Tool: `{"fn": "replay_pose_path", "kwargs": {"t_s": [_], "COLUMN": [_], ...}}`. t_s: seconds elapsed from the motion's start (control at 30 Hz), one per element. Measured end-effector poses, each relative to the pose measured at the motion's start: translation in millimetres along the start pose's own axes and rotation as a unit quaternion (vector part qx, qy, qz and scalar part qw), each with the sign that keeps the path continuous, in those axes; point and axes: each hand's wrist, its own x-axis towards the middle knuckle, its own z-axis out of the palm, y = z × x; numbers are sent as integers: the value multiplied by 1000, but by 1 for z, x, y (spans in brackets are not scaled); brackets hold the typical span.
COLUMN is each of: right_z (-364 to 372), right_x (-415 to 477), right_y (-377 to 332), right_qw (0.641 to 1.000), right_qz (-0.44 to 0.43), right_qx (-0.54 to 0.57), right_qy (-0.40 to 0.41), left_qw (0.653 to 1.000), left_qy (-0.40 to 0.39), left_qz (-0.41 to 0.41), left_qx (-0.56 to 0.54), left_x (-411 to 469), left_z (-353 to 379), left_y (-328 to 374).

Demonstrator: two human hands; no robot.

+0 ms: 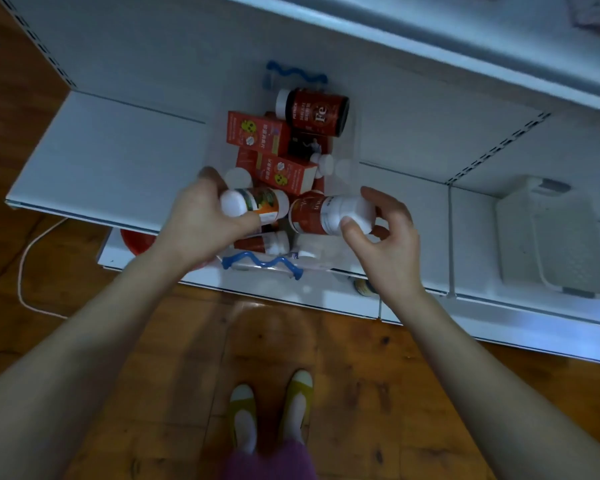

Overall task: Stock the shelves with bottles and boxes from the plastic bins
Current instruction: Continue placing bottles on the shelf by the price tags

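**Operator:** Where does the bin stand?

**Spotter:** The clear plastic bin, with its blue wavy handles, sits on the white shelf in the middle of the frame. Both of your hands are over its near end.

**Operator:** What are my hands holding?

**Spotter:** Your left hand curls round an orange-and-green-labelled bottle. It lies on its side with its white cap toward the left of the frame. Your right hand pinches a red-labelled bottle between thumb and fingers, just right of centre. That one also lies on its side, with its white end toward the right. The two bottles are just beside each other.

**Operator:** What lies in the bin?

**Spotter:** At the far end, a dark red jar marked "Fe" lies on its side. Lower in the frame are two red boxes, an upper red box and a lower red box set at a slant. Beneath your left hand lies a small white-capped bottle.

**Operator:** And around it?

**Spotter:** At the right of the frame a pale second bin sits on the shelving. Your yellow-green shoes stand on the wooden floor. A white cable loops over the floor at the left.
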Motion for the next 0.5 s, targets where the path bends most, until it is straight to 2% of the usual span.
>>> {"fn": "replay_pose_path", "kwargs": {"t_s": [0.1, 0.27, 0.5], "right_z": [-18, -71, -193], "right_x": [-21, -58, -82], "right_y": [-16, -41, -61], "right_qw": [1000, 998, 996], "right_qz": [19, 46, 57], "right_qx": [19, 35, 25], "right_qy": [17, 17, 66], "left_qw": [994, 976, 933], "left_qy": [34, -6, -60], "left_qz": [-67, -117, -90], "left_qx": [-84, -183, -345], "left_x": [-43, -110, -151], "left_z": [-11, -24, -29], "left_y": [6, 34, 129]}}
